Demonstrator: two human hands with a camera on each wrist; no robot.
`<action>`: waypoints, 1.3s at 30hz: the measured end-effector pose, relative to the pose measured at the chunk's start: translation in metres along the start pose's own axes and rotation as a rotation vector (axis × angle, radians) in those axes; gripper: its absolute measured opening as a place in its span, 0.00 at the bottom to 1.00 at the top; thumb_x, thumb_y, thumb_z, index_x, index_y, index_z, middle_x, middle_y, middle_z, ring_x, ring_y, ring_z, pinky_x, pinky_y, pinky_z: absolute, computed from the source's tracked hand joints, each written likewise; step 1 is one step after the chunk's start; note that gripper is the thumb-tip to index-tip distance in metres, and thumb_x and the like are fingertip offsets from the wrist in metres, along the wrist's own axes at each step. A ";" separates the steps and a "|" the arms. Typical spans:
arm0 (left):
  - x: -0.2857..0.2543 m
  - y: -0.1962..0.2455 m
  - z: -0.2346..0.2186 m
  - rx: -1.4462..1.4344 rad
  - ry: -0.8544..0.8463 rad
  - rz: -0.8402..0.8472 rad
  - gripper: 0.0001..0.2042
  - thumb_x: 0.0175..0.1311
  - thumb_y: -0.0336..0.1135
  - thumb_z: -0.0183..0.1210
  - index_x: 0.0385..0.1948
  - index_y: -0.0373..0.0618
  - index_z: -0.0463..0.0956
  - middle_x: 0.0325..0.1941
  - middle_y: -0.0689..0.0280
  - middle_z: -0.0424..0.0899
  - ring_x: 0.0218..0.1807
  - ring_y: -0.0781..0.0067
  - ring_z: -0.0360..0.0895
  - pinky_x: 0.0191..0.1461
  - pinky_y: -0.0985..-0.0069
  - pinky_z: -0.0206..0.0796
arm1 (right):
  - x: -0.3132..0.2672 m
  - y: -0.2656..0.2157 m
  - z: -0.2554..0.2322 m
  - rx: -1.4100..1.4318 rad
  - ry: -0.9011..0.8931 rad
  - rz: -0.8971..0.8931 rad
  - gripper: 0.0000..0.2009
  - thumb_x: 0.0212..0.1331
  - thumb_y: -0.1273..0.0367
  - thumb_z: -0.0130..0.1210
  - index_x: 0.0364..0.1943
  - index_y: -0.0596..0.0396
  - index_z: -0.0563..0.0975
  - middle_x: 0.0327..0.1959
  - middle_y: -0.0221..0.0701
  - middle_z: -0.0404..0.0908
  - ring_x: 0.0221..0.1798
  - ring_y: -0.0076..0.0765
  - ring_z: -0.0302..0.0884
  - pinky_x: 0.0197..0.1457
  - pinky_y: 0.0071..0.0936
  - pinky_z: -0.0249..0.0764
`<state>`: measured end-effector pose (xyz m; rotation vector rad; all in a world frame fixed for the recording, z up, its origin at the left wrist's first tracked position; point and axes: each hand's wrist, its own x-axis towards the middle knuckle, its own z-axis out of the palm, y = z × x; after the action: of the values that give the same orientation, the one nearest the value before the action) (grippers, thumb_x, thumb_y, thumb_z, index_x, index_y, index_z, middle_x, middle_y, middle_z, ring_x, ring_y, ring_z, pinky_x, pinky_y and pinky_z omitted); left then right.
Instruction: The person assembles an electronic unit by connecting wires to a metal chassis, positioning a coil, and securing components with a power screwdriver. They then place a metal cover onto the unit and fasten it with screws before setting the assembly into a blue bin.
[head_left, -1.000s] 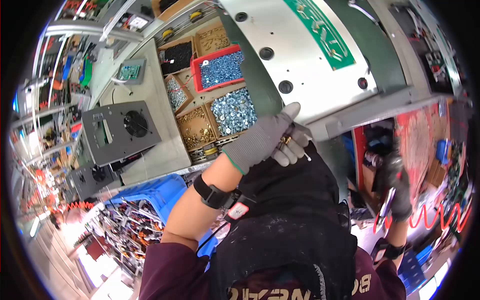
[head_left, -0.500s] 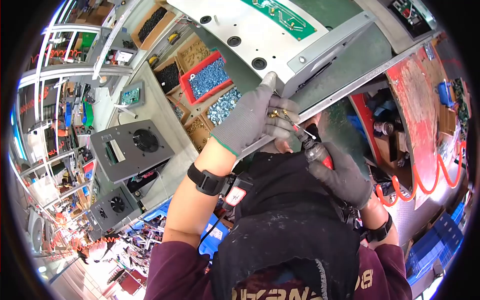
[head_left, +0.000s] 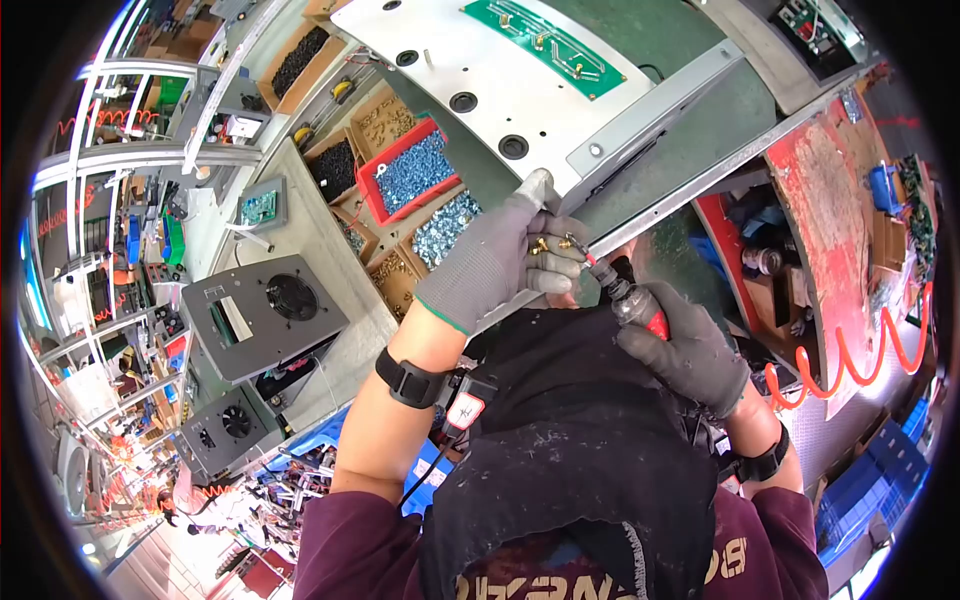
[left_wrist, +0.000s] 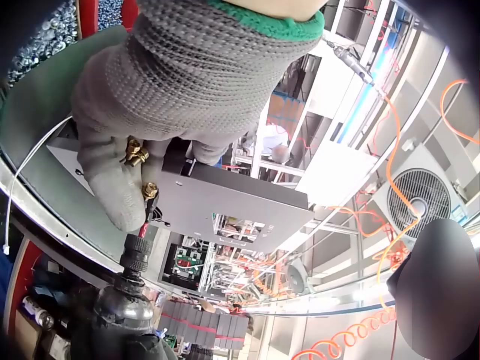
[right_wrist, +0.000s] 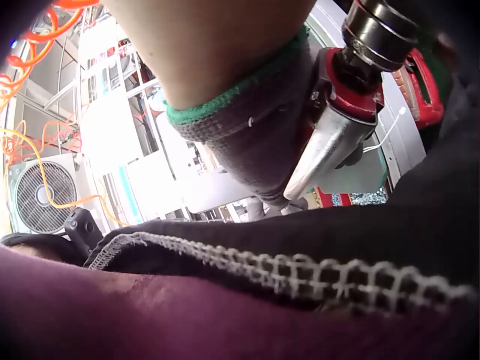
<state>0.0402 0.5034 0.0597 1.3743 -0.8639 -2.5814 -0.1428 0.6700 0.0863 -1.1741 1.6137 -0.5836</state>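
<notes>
My gloved left hand [head_left: 490, 250] is at the near corner of a white metal panel [head_left: 440, 75], its thumb against the corner. Brass screws [head_left: 540, 246] are held among its curled fingers, and the left wrist view shows them as brass pieces [left_wrist: 135, 152]. My gloved right hand [head_left: 692, 355] grips a power screwdriver [head_left: 637, 306] with a red band. The driver's tip reaches a brass screw [left_wrist: 150, 191] at the left fingertips. In the right wrist view the tool's metal body [right_wrist: 334, 139] shows beside the glove [right_wrist: 259, 150].
Left of the panel stand a red bin [head_left: 405, 180] of bluish fasteners and cardboard boxes [head_left: 385, 118] of small parts. A grey fan housing [head_left: 262, 318] lies farther left. The metal table edge [head_left: 700, 178] runs below the panel; a red coiled hose [head_left: 860, 375] hangs at right.
Since a second ago, my right hand has come in from the far right with the driver to meet my left hand. Over the last half second both have shifted only slightly.
</notes>
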 end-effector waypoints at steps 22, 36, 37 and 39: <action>-0.016 -0.072 -0.006 -0.518 -0.167 0.311 0.10 0.65 0.37 0.55 0.41 0.41 0.72 0.32 0.67 0.74 0.31 0.78 0.70 0.36 0.79 0.65 | -0.013 -0.006 0.014 -0.058 -0.047 -0.004 0.24 0.50 0.52 0.62 0.40 0.57 0.70 0.28 0.48 0.75 0.35 0.60 0.74 0.36 0.44 0.68; -0.025 -0.072 0.017 -0.249 0.099 0.421 0.11 0.68 0.31 0.51 0.50 0.42 0.70 0.40 0.65 0.76 0.34 0.77 0.74 0.39 0.81 0.71 | -0.026 0.012 0.013 0.135 -0.105 0.007 0.28 0.53 0.49 0.59 0.47 0.59 0.71 0.32 0.45 0.78 0.37 0.46 0.78 0.42 0.36 0.71; -0.027 -0.072 0.020 -0.276 0.058 0.391 0.12 0.68 0.35 0.51 0.49 0.43 0.70 0.39 0.65 0.76 0.33 0.77 0.72 0.38 0.81 0.69 | -0.027 0.012 0.012 0.138 -0.099 0.007 0.28 0.53 0.49 0.59 0.47 0.59 0.71 0.32 0.45 0.78 0.37 0.46 0.78 0.42 0.36 0.71; -0.029 -0.073 0.023 -0.295 0.008 0.360 0.13 0.68 0.38 0.51 0.49 0.43 0.70 0.39 0.65 0.75 0.32 0.77 0.71 0.37 0.81 0.67 | -0.029 0.011 0.009 0.276 -0.182 0.122 0.29 0.54 0.47 0.57 0.47 0.59 0.72 0.34 0.40 0.77 0.38 0.37 0.76 0.43 0.33 0.70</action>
<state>0.0522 0.5842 0.0530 1.0394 -0.6275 -2.3105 -0.1393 0.7021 0.0867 -0.8917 1.3886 -0.5826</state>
